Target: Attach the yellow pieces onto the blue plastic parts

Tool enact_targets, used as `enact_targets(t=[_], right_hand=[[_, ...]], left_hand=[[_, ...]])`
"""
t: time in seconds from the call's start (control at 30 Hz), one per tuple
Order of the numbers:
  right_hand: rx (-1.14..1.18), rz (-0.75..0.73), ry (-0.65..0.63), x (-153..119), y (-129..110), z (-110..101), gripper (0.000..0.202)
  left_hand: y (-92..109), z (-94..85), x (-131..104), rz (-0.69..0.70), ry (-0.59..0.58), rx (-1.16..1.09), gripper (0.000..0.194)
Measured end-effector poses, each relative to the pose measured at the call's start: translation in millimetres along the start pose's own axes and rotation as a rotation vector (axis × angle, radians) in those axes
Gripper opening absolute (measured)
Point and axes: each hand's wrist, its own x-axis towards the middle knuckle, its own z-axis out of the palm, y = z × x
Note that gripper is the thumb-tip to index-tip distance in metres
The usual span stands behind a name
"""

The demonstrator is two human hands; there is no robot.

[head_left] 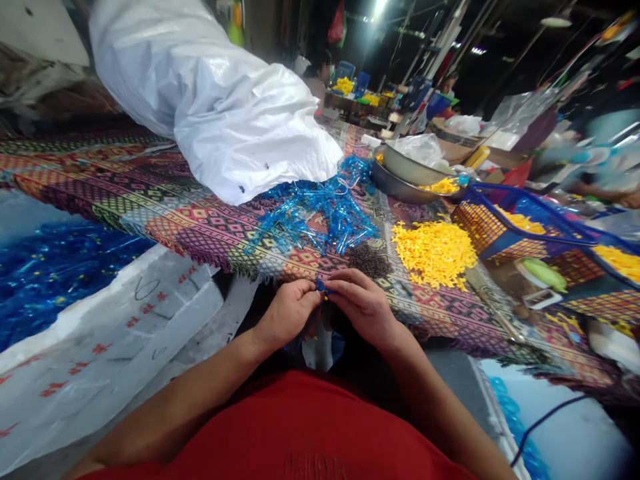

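Observation:
My left hand (290, 307) and my right hand (364, 303) meet at the near edge of the cloth-covered table. Between their pinched fingertips is a small blue plastic piece (321, 285) with a bit of yellow at its lower end; its exact kind is too small to make out. Both hands are closed on it. Just beyond them lies a heap of clear blue plastic pieces (325, 213). A small pile of dark tiny parts (370, 260) sits right behind my right hand, and a pile of small yellow plastic pieces (434, 253) is farther right.
A large white sack (220, 100) slumps over the table at left, its mouth by the blue heap. Metal bowls (400, 175) and blue baskets (525, 220) of yellow pieces stand at right. A box lined with white sheeting (145, 313) holds blue pieces at lower left.

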Motion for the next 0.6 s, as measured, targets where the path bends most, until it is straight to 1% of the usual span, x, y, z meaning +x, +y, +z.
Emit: enact_targets(t=[0.07,0.17,0.3,0.47,0.6], right_hand=[[-0.009,-0.017,-0.023,0.2,0.5,0.6,0.018],[0.021,-0.02,-0.021,0.4,0.7,1.1,0.016],[0.092,0.049,0.022,0.3,0.0,0.1,0.014],[0.157,0.145,0.089,-0.5,-0.2,-0.7,0.012],[0.19,0.19,0.132,-1.0,0.2,0.4,0.012]], left_hand=[[0.7,0.7,-0.5,-0.005,-0.002,0.003,0.022],[2.4,1.3,-1.5,-0.032,-0.018,-0.003,0.022],[3.8,0.5,-1.8,-0.044,-0.031,-0.02,0.023],[1.9,-1.2,-0.9,-0.03,-0.015,-0.015,0.024],[0.6,-0.9,-1.2,-0.028,-0.007,-0.009,0.025]])
